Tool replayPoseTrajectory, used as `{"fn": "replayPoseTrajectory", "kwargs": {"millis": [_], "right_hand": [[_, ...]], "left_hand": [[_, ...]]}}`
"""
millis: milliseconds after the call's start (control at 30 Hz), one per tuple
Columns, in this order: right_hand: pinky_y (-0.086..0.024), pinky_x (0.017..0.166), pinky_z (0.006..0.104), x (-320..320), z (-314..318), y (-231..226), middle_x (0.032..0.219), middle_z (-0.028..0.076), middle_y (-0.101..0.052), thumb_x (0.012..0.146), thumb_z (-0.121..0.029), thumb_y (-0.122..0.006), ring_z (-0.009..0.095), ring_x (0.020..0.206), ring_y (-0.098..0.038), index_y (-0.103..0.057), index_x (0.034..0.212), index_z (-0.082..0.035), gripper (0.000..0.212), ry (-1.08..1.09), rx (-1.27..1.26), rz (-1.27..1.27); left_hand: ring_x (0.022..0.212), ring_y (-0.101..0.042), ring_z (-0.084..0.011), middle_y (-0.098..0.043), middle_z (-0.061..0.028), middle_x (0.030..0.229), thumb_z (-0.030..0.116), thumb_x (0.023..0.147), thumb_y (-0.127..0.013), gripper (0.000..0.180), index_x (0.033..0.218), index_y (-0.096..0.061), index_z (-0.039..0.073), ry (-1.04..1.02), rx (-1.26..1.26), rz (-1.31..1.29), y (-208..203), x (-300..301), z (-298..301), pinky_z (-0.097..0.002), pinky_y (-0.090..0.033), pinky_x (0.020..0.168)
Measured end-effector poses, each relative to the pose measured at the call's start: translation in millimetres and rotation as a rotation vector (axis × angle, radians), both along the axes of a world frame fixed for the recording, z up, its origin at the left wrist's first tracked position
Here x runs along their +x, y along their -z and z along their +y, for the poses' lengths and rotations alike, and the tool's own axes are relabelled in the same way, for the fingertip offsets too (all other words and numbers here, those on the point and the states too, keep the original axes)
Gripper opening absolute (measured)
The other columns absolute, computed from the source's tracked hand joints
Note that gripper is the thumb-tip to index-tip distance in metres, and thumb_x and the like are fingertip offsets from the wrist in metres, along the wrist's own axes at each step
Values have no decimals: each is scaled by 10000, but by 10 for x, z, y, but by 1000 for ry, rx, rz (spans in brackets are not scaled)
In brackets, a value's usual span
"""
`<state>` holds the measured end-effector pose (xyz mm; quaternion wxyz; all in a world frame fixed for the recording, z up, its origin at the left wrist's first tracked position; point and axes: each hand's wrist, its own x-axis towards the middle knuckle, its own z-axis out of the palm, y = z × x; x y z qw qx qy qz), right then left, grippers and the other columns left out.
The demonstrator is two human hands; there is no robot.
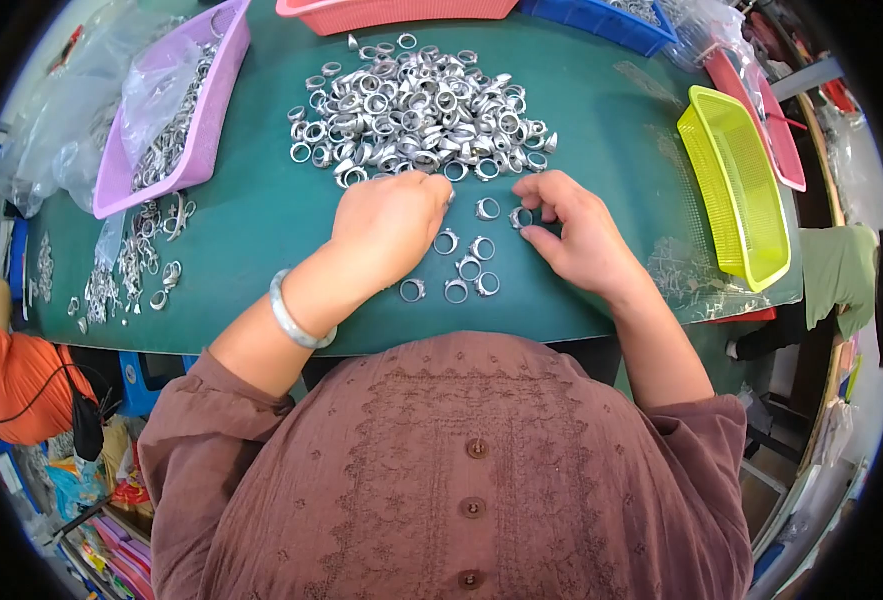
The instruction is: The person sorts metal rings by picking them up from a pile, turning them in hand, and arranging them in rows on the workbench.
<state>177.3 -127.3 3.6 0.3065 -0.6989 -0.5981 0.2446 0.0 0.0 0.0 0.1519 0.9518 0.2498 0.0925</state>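
Small silver metal ring (520,216), open centre, dull cast finish; held at the tips of the right hand (573,232), thumb and forefinger pinched on it, just above the green mat (261,215). Other fingers loosely curled.

Left hand (389,230) lies knuckles up on the mat, fingers bent down at the near edge of the big heap of rings (421,105); fingertips hidden under the hand, so cannot tell whether they pinch a ring. Pale bangle (296,318) on the left wrist.

Between and below the hands: a loose set of single rings (458,268), same silver metal, each with a small raised head, laid apart from one another in rough rows on the mat.

The heap sits just beyond both hands, many rings piled and overlapping, same kind.

Farther out: purple tray (206,120) at left holding metal pieces and a clear bag; more metal bits (131,265) scattered below it. Yellow mesh basket (736,190) at right, with a red tray (776,140) partly beneath it. Pink basket (391,12) and blue basket (601,20) at the far edge.

Person in orange (11,370) at lower left, apart from the work.
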Motion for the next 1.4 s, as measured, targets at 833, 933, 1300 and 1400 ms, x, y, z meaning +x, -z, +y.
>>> {"fn": "replayPoseTrajectory", "kwargs": {"millis": [833, 933, 1300, 1400], "right_hand": [[-427, 686, 252, 78, -55, -42, 832, 46, -534, 728, -33, -642, 143, 759, -517, -614, 933, -29, 207, -95, -30, 322], [-417, 691, 231, 82, -65, -64, 843, 22, -537, 741, -37, -645, 106, 756, -504, -619, 950, -21, 212, -102, -40, 452], [-440, 725, 208, -32, -122, -54, 886, 17, -594, 763, -21, -629, 67, 791, -536, -597, 993, 10, 234, 31, -75, 866], [-453, 729, 208, -70, -137, -69, 891, 24, -605, 775, -29, -626, 66, 802, -547, -582, 1008, 26, 243, 43, -69, 882]], "left_hand": [[747, -541, -274, -520, -96, 838, 111, 729, -630, 259, 974, -582, 39, 104, -222, -138, -2, -312, -11, -345, -440, 652], [747, -541, -275, -520, -96, 839, 109, 730, -628, 246, 962, -586, 42, 107, -225, -140, 24, -307, -12, -348, -440, 652], [771, -543, -276, -522, -95, 852, 82, 744, -603, 202, 943, -586, 52, 113, -224, -152, 13, -295, -42, -346, -441, 659], [779, -540, -282, -520, -97, 850, 74, 751, -591, 204, 954, -580, 52, 110, -214, -146, 7, -293, -55, -348, -441, 669]]}}
